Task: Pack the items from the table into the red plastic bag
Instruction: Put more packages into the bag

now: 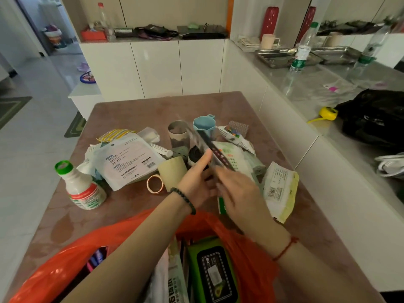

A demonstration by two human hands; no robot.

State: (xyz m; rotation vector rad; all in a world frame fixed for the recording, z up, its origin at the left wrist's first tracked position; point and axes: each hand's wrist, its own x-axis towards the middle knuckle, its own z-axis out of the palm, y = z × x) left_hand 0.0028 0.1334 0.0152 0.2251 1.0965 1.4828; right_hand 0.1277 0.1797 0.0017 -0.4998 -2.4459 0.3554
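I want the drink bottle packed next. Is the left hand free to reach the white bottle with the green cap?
Probably not yet. The path to the white bottle looks open, but the left hand, with the right hand, is busy holding a clear-wrapped dark strip.

The brown table [135, 110] carries a white bottle [82, 189], gold ring [155, 184] and packets [129, 158].

Colours and patterns, tabletop and bag.
Red plastic bag [65, 261]: orange-red, glossy. Table [122, 110]: mottled pinkish-brown. Wipes pack [215, 274] in the bag: green with a black label. Bottle [80, 186]: white, green cap, red-and-green label band. Cup [204, 125]: pale blue. Ring [155, 184]: shiny rose-gold. Cardboard tube [172, 171]: tan. Sachet [115, 134]: yellow and white stripes. Strip [215, 150] in the hands: dark, with a row of small pinkish squares; blurred.
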